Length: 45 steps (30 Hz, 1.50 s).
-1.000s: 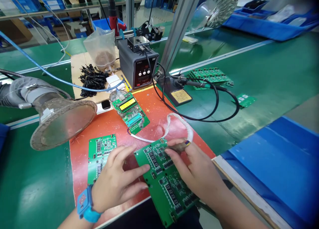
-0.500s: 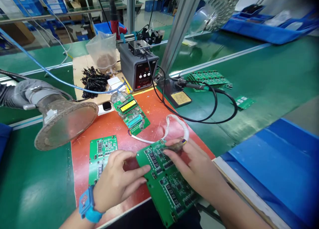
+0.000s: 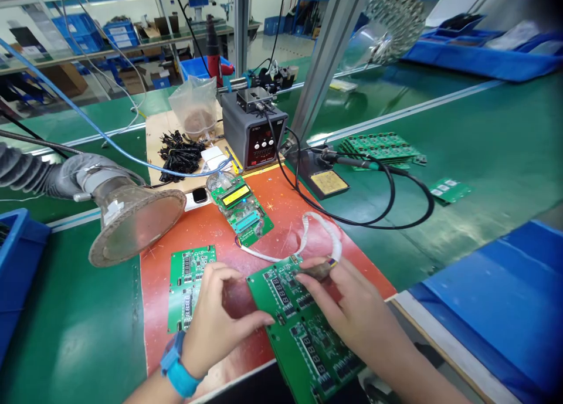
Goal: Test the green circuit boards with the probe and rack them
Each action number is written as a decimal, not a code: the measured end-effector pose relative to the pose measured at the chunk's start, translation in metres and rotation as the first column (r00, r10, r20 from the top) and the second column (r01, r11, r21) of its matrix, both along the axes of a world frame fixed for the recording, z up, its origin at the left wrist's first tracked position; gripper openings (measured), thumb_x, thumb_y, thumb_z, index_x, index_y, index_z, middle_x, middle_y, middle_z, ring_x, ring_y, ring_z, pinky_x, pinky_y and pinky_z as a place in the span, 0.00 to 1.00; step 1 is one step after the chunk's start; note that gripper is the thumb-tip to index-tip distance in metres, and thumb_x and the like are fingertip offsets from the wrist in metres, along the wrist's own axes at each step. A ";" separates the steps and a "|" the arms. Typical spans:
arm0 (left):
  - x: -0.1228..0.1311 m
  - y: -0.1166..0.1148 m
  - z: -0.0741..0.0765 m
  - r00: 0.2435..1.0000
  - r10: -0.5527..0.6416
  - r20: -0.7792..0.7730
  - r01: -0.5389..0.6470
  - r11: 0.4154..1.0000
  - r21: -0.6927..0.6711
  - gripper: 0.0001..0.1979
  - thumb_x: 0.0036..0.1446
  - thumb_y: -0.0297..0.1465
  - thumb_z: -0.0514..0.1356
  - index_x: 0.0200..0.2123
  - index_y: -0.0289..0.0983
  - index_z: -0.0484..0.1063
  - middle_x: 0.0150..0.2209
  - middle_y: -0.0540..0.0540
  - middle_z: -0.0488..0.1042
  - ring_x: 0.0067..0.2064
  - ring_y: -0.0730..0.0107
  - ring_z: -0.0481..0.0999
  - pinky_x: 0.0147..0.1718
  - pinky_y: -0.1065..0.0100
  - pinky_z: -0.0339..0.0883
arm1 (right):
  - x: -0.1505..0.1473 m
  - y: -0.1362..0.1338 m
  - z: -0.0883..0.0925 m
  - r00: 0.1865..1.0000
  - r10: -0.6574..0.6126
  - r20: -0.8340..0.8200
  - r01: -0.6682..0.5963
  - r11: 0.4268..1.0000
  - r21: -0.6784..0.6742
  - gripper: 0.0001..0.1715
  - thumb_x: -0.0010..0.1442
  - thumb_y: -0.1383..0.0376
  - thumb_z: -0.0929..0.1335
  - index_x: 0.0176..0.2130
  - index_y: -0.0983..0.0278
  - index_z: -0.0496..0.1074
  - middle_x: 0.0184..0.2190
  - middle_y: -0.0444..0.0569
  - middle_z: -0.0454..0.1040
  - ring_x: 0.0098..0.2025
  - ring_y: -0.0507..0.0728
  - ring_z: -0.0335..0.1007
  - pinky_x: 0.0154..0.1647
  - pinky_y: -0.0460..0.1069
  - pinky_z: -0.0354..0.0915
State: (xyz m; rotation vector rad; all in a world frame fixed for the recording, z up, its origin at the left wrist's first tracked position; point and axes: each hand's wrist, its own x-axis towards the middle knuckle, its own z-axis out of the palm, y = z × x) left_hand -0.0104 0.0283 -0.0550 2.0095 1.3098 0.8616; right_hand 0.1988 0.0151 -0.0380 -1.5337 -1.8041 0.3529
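Nearest us, the circuit board [image 3: 299, 325] is held slanted over the near edge of the counter [image 3: 440, 234], its two digit displays facing up. To do this step well, we would brace the panel along its left edge, so that it cannot rock, and bring the brown-grey probe [image 3: 319, 270] down squarely on the contacts with light, even pressure. Its tip is at the far part of the board; our fingers hide whether it touches. We would also leave the white cable [image 3: 336, 240] slack, since a pull on it could twist the probe.

As for pose, our left hand [image 3: 213, 328] comes in from the side in a wide C, thumb against the board's left edge and fingers arched near its far corner; we cannot tell whether that grip closes beneath the panel. Our right hand [image 3: 356, 310] reaches across the board's right side, its grip narrow, pinching the probe between thumb and fingers.

Farther on, a second board [image 3: 180, 281] lies flat on the red mat [image 3: 290, 216], and beyond it sits the tester [image 3: 240, 207] with its yellow screen, where the cable ends.
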 end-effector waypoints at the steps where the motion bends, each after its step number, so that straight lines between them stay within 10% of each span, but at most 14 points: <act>1: 0.000 0.000 0.000 1.000 0.030 -0.006 -0.030 0.999 -0.018 0.27 0.41 0.41 0.68 0.40 0.41 0.59 0.39 0.47 0.60 0.40 0.66 0.64 0.38 0.64 0.64 | 0.000 0.000 0.000 1.000 0.000 0.001 0.000 1.000 0.006 0.04 0.61 0.64 0.63 0.35 0.62 0.66 0.31 0.46 0.71 0.34 0.53 0.70 0.35 0.47 0.66; 45: 0.000 0.003 -0.002 0.984 0.076 -0.160 -0.066 0.995 0.069 0.32 0.37 0.47 0.67 0.42 0.41 0.60 0.43 0.44 0.56 0.48 0.57 0.58 0.47 0.54 0.58 | 0.003 -0.002 -0.001 0.999 -0.029 0.015 0.030 0.999 -0.031 0.07 0.61 0.61 0.62 0.35 0.62 0.67 0.32 0.47 0.73 0.36 0.55 0.71 0.36 0.49 0.68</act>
